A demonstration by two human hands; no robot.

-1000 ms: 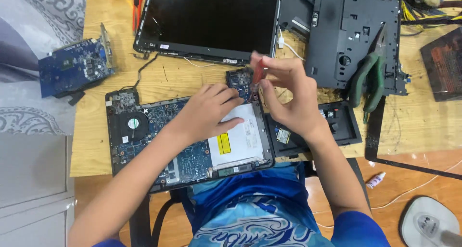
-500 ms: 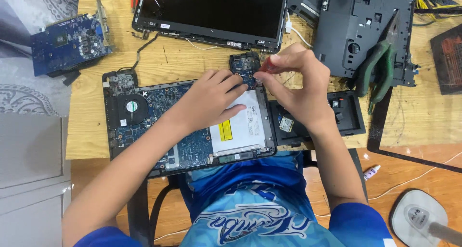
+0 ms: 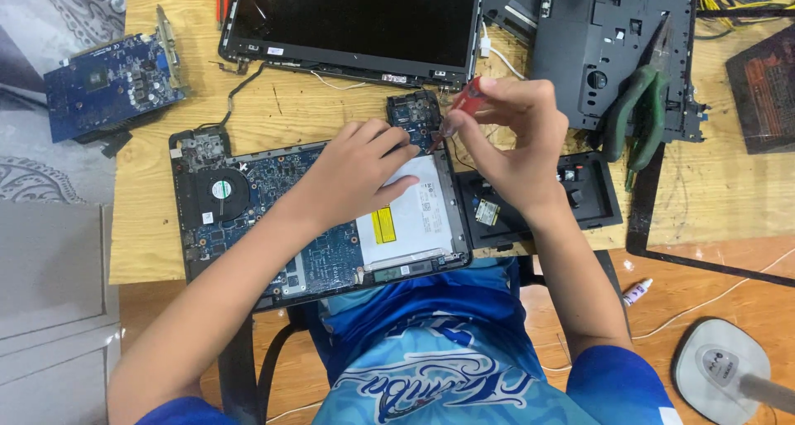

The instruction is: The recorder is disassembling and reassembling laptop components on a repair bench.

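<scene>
An opened laptop base (image 3: 248, 201) with a blue circuit board, a round fan (image 3: 219, 190) and a silver drive (image 3: 414, 214) lies on the wooden table (image 3: 149, 251). My left hand (image 3: 352, 172) rests flat on the board and the drive, fingers spread. My right hand (image 3: 509, 135) grips a small red-handled screwdriver (image 3: 460, 99), its tip pointing down-left at a small blue board (image 3: 414, 110) by the base's top right corner.
A detached laptop screen (image 3: 356, 19) lies at the table's far side. A black casing panel (image 3: 613, 36) with green-handled pliers (image 3: 638, 110) lies at the right, a black tray (image 3: 592, 201) below it. A blue card (image 3: 108, 81) lies far left. A fan stand (image 3: 729, 367) stands on the floor.
My right hand has shifted slightly and the screwdriver's red handle now shows clearly. My left hand stays pressed on the board. The camera view has drifted a little.
</scene>
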